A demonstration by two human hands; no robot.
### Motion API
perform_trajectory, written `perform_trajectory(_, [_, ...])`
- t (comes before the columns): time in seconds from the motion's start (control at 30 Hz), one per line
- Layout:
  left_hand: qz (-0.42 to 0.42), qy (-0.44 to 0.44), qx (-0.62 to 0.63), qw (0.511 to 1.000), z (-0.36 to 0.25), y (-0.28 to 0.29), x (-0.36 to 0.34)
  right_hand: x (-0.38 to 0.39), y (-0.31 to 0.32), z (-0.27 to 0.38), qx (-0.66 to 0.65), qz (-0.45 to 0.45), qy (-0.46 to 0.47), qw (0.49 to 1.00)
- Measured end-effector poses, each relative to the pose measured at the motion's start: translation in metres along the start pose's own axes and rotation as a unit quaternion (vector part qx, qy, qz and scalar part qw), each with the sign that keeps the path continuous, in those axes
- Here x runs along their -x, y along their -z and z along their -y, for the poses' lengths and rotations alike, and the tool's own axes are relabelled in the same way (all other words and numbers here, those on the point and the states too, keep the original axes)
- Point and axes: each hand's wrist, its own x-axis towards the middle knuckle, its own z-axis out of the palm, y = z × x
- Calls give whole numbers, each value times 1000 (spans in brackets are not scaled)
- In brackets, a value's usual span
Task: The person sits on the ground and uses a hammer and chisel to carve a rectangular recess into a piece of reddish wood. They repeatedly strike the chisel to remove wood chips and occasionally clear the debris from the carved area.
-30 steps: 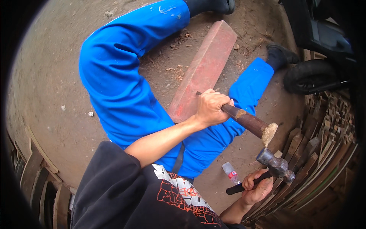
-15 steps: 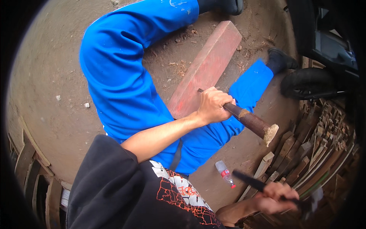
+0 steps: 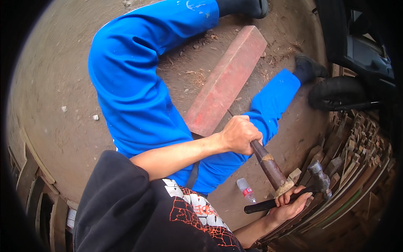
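Note:
My left hand (image 3: 240, 135) is closed around the front of a chisel with a long dark wooden handle (image 3: 268, 161), whose butt is frayed and pale. Its thin metal tip points at the near right side of a reddish wooden block (image 3: 226, 80), which lies slantwise on the ground between my legs. I cannot tell whether the tip touches the wood. In my right hand (image 3: 289, 205) is a hammer (image 3: 260, 206), gripped by its black handle near the worn metal head. The right hand is close beside the chisel's butt end.
A small clear plastic bottle (image 3: 246, 190) lies on the ground near my right thigh. Stacked wood offcuts (image 3: 357, 155) fill the right side, below a wheel (image 3: 338, 93) of a dark vehicle. Boards (image 3: 29, 176) lean at the lower left. Wood chips are scattered around the block.
My left hand and the chisel have moved nearer and to the right, drawing the tip off the block's top face. My right hand has moved up and left, turning the hammer. The block has shifted slightly.

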Motion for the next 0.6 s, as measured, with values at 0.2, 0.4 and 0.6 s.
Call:
perform_trajectory(0.2, [317,39,-48,946,-5,23,-18,2,10,-30,-52,141,35,988])
perform_trajectory(0.4, [338,62,-28,939,5,46,-20,9,8,-52,4,129,12,992])
perform_trajectory(0.6, [329,72,-15,941,14,44,-12,8,-7,-53,5,130,39,991])
